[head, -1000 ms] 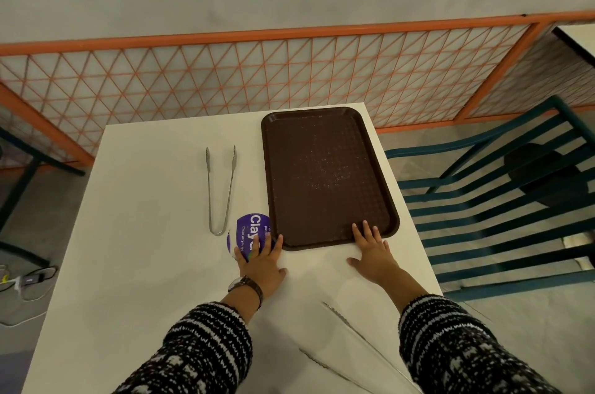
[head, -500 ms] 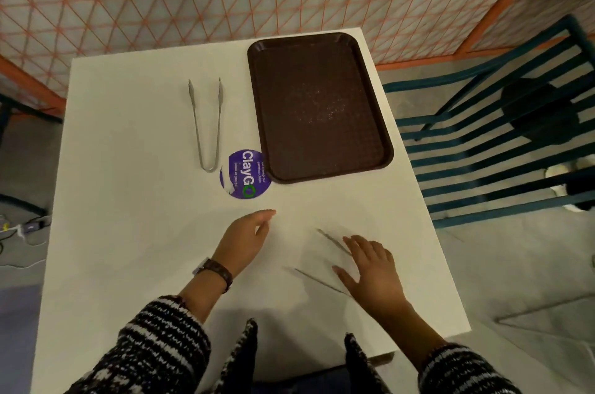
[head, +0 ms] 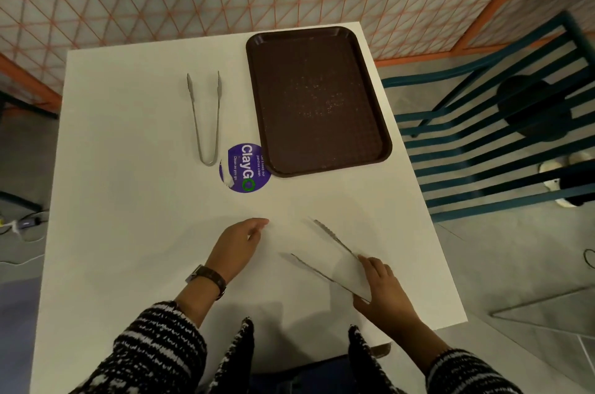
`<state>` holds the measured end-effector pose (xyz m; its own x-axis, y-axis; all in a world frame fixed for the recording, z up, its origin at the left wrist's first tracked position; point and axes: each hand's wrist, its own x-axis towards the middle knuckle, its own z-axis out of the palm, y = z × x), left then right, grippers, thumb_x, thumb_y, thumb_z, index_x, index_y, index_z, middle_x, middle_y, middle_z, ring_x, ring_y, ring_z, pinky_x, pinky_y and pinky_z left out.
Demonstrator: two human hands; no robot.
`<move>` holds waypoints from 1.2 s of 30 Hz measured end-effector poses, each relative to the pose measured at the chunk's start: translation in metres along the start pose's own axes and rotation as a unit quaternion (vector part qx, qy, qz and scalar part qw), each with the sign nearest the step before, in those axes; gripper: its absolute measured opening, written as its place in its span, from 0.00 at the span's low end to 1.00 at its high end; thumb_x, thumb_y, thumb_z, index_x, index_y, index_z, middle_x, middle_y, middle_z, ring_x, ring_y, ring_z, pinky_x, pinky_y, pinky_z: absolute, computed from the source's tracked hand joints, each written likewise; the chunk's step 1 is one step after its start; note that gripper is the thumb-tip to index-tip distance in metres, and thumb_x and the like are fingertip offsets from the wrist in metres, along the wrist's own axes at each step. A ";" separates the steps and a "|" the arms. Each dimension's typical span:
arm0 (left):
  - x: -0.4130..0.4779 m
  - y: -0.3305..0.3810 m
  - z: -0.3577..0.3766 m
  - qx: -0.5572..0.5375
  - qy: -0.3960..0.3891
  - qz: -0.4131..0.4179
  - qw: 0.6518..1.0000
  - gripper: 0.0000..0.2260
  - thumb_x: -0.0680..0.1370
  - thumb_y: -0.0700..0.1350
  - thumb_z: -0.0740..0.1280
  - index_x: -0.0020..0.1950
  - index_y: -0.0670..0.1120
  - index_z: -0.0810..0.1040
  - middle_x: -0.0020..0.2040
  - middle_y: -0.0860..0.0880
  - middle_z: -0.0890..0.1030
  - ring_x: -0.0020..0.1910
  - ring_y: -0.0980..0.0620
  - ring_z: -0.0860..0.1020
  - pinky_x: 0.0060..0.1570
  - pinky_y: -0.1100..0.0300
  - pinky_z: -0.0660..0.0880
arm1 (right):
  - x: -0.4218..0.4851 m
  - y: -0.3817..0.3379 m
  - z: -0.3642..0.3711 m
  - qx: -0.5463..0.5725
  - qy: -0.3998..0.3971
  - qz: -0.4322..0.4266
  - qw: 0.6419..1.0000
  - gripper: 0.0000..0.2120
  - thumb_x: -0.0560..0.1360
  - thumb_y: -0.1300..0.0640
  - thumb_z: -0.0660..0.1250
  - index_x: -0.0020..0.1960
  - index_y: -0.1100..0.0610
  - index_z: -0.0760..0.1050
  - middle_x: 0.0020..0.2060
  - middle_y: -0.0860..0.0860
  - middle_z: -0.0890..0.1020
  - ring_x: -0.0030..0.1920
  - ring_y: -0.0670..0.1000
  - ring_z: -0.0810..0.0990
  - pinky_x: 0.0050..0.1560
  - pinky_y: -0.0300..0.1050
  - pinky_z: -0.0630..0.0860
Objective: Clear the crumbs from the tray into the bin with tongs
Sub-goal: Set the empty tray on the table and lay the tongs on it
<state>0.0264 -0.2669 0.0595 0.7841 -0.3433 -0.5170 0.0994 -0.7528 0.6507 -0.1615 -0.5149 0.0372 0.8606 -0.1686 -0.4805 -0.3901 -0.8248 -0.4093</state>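
A white table (head: 128, 232) carries everything; a brown tray (head: 370, 123) lies lengthwise at the far right corner, its long right side just inside the table's right edge, its far end near the far edge; pale crumbs (head: 317, 99) are scattered thinly over the middle of the tray, a little toward its right side.

Left of the tray, apart from it, a pair of metal tongs (head: 206, 116) lies flat with its two tips toward the far edge and its hinged bend toward the near edge, arms slightly spread; just beside that bend, on the tray's near left corner side, a round purple sticker (head: 245, 168) reading ClayGo lies on the table, its right rim touching or slipping under the tray's corner; which, I cannot tell.

Near the near edge, a second pair of tongs (head: 325, 252) points diagonally toward the far left, arms spread wide; the right hand (head: 383, 290) closes around its hinged end, thumb under one arm and fingers over the other; the tips seem just off the table or resting on it, unclear which.

The left hand (head: 236, 247), a watch (head: 207, 279) on its wrist, rests on the table beside those tips, fingers loosely curled, holding nothing.

No bin is in view.
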 end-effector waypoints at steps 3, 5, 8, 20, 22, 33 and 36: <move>0.002 0.001 -0.005 -0.016 0.013 -0.010 1.000 0.14 0.80 0.41 0.59 0.65 0.45 0.76 0.65 0.47 0.78 0.65 0.50 0.74 0.68 0.56 0.68 | 0.003 -0.006 -0.005 0.062 -0.004 -0.017 0.998 0.37 0.72 0.49 0.69 0.75 0.54 0.56 0.70 0.49 0.64 0.68 0.48 0.66 0.68 0.37 0.63; 0.005 -0.001 -0.009 -0.018 0.020 -0.018 0.999 0.14 0.80 0.40 0.59 0.65 0.45 0.76 0.65 0.47 0.77 0.65 0.49 0.74 0.69 0.55 0.67 | 0.008 -0.015 -0.013 0.086 0.007 -0.033 0.996 0.37 0.72 0.50 0.71 0.75 0.54 0.57 0.68 0.48 0.65 0.66 0.48 0.68 0.66 0.36 0.65; 0.008 -0.007 -0.016 -0.017 0.032 -0.032 0.999 0.14 0.80 0.40 0.59 0.65 0.45 0.76 0.66 0.47 0.77 0.66 0.48 0.74 0.69 0.55 0.66 | 0.030 -0.032 -0.032 0.102 0.052 -0.048 0.992 0.37 0.71 0.50 0.72 0.74 0.55 0.59 0.65 0.50 0.68 0.60 0.48 0.72 0.61 0.39 0.71; 0.033 0.002 -0.040 -0.014 0.050 -0.059 0.997 0.15 0.82 0.41 0.55 0.67 0.42 0.73 0.66 0.44 0.76 0.65 0.46 0.73 0.69 0.56 0.65 | 0.245 -0.104 -0.140 0.041 0.187 -0.027 0.981 0.36 0.75 0.50 0.68 0.75 0.63 0.56 0.69 0.60 0.65 0.70 0.59 0.62 0.71 0.49 0.61; 0.035 -0.001 -0.042 -0.004 0.048 -0.062 0.997 0.15 0.82 0.41 0.55 0.67 0.43 0.73 0.66 0.45 0.76 0.65 0.46 0.73 0.69 0.56 0.65 | 0.269 -0.103 -0.139 0.021 0.176 -0.014 0.984 0.36 0.75 0.50 0.67 0.75 0.63 0.56 0.70 0.61 0.64 0.70 0.60 0.61 0.72 0.50 0.60; 0.032 -0.023 -0.037 -0.067 0.078 -0.086 0.991 0.14 0.81 0.40 0.57 0.63 0.46 0.77 0.64 0.48 0.78 0.64 0.49 0.74 0.67 0.58 0.66 | 0.296 -0.088 -0.119 -0.108 0.166 0.035 0.980 0.39 0.75 0.41 0.63 0.75 0.62 0.53 0.71 0.60 0.63 0.68 0.62 0.62 0.68 0.57 0.60; 0.034 -0.021 -0.034 -0.069 0.072 -0.082 0.992 0.14 0.81 0.41 0.57 0.63 0.46 0.78 0.63 0.49 0.78 0.63 0.49 0.74 0.67 0.58 0.66 | 0.294 -0.085 -0.117 -0.076 0.157 0.054 0.983 0.38 0.75 0.43 0.64 0.75 0.62 0.55 0.69 0.61 0.63 0.67 0.63 0.63 0.69 0.57 0.63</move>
<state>0.0712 -0.2437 0.0470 0.8289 -0.1304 -0.5440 0.3088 -0.7043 0.6392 0.1632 -0.5576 0.0219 0.8850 -0.3984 -0.2409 -0.4518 -0.8598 -0.2379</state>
